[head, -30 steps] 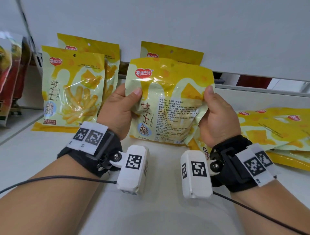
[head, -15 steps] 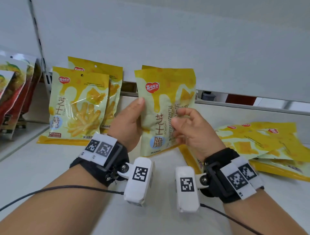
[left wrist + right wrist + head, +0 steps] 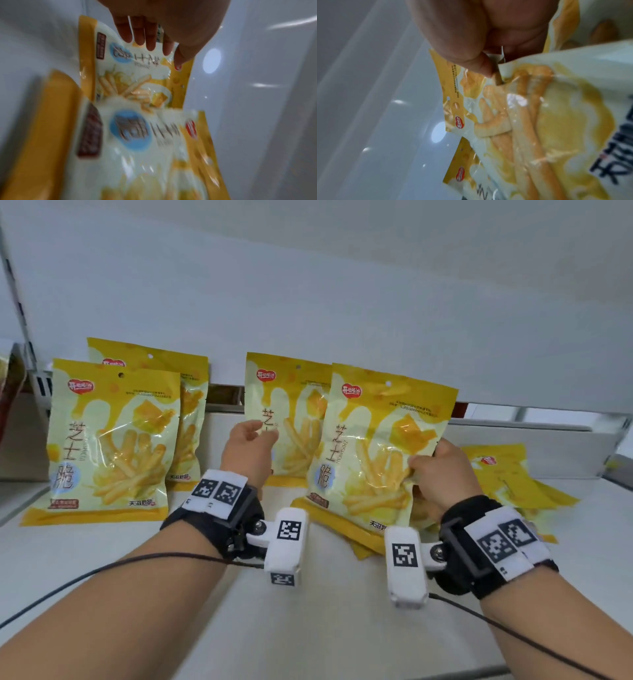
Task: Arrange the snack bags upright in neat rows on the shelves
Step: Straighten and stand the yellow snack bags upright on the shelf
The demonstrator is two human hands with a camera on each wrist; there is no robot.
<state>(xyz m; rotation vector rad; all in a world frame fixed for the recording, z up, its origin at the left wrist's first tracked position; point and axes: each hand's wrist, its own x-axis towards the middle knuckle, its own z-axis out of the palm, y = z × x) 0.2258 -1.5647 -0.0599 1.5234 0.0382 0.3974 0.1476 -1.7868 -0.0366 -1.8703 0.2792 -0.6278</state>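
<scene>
The front bag (image 3: pixel 376 453) stands upright on the white shelf (image 3: pixel 308 628), a flat, glossy yellow-and-cream plastic pouch printed with cheese sticks, a red heart logo near its top left and a small punched hole in the top seal. Its bottom edge rests on the shelf, tilted a touch to the right. The right hand (image 3: pixel 442 470) grips its right edge, thumb on the printed front and fingers curled behind; in the right wrist view the film crinkles and catches light where the thumb (image 3: pixel 481 65) pinches it.

Just behind and to the left stands a second bag (image 3: pixel 284 412), same print, leaning against the white back wall (image 3: pixel 342 302). The left hand (image 3: pixel 248 448) sits in front of it, holding nothing; in the left wrist view its fingers (image 3: pixel 139 35) are straight and close together, tips over the face of that pouch, though whether they touch it I cannot tell through the blur.

Further left, two more upright bags make a pair, one (image 3: pixel 113 440) in front, another (image 3: pixel 191 412) half hidden behind it, both with a broad orange band along the base. To the right, a loose pile of the same bags (image 3: pixel 507 474) lies flat on the shelf, edges fanned. Both wrists wear black straps with white blocks bearing black square-patterned markers, thin dark cables trailing back. At the far left edge, a sliver of red packaging (image 3: pixel 10 392) shows.
</scene>
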